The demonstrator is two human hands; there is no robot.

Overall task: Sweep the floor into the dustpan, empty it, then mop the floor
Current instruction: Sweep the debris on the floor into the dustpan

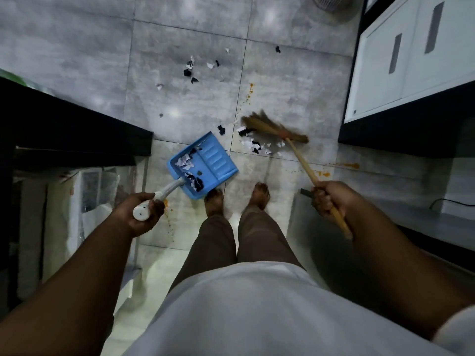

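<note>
My left hand (142, 213) grips the white handle of a blue dustpan (205, 163), which is tilted on the grey tiled floor (77, 47) and holds black and white paper scraps. My right hand (330, 199) grips the wooden stick of a broom. Its straw head (270, 128) is blurred and lies over a small pile of scraps (253, 145) just right of the dustpan's mouth. More scraps (191, 70) are scattered farther ahead. Orange stains (250, 88) mark the tiles.
A black counter (77, 129) with stored boxes beneath it runs along the left. White cabinets (411, 55) over a dark base stand on the right. My bare feet (237, 199) stand just behind the dustpan. A round vented object (331, 2) sits at the far top.
</note>
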